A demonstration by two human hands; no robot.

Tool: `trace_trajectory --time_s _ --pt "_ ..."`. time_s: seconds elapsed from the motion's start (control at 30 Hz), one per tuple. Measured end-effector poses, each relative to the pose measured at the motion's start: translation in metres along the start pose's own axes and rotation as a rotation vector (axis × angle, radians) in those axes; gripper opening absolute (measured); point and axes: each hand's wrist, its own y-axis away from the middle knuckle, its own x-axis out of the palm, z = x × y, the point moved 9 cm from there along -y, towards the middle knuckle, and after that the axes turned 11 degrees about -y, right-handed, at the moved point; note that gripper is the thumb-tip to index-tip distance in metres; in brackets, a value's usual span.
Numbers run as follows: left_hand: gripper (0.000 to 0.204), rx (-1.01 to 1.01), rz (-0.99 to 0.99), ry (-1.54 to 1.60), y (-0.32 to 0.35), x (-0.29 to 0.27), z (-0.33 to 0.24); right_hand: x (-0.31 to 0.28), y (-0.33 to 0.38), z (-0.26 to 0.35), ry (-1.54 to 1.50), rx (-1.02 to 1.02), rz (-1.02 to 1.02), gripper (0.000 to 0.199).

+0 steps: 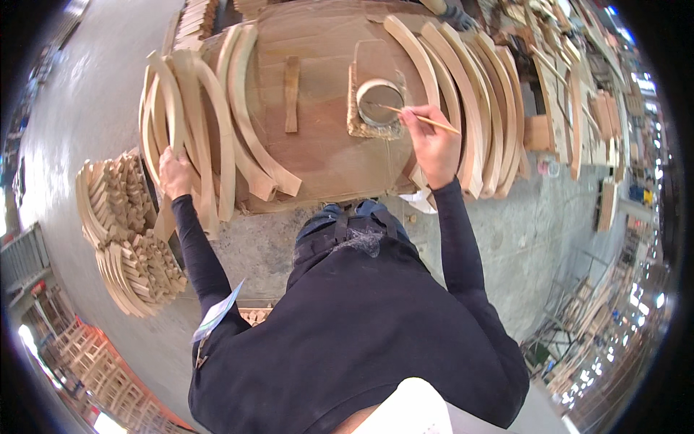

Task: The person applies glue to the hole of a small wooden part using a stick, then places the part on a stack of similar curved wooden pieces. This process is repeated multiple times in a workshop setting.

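My right hand (436,148) pinches a thin wooden stick (442,126), perhaps a brush handle. Its far tip reaches into a round tin (381,85) with a greyish content; whether it carries bristles is too small to tell. The tin rests on a rough-edged wooden block (361,129). On the left, my left hand (176,172) is closed on the near end of a curved wooden piece (168,90), beside several similar pieces (217,108). Another bundle of curved pieces (463,94) lies just past my right hand.
A cardboard-covered table (318,159) carries all this, with a short wooden strip (291,94) in its middle. Stacked wooden parts (126,231) stand on the floor at left. At the far edge shows another person's gloved hand (457,16). More timber (571,94) lies at right.
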Motion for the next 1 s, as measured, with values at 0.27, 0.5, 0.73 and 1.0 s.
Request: trace_trajectory --time_s 0.27,0.5,0.73,1.0 --pt "0.025 -0.3 0.3 1.407 0.004 -0.096 -0.048 -0.003 0.001 0.026 0.34 -0.047 0.081 0.016" --pt "0.019 -0.381 0.979 2.448 0.025 -0.06 -0.137 -0.001 0.005 0.037 0.368 0.02 0.087 0.014" --pt "0.022 -0.631 1.097 2.543 0.048 -0.008 -0.169 -0.006 0.008 0.039 0.336 -0.066 -0.017 0.014" --pt "0.03 -0.658 1.103 2.376 0.076 0.011 -0.162 -0.007 0.011 0.034 0.249 -0.086 -0.03 0.014"
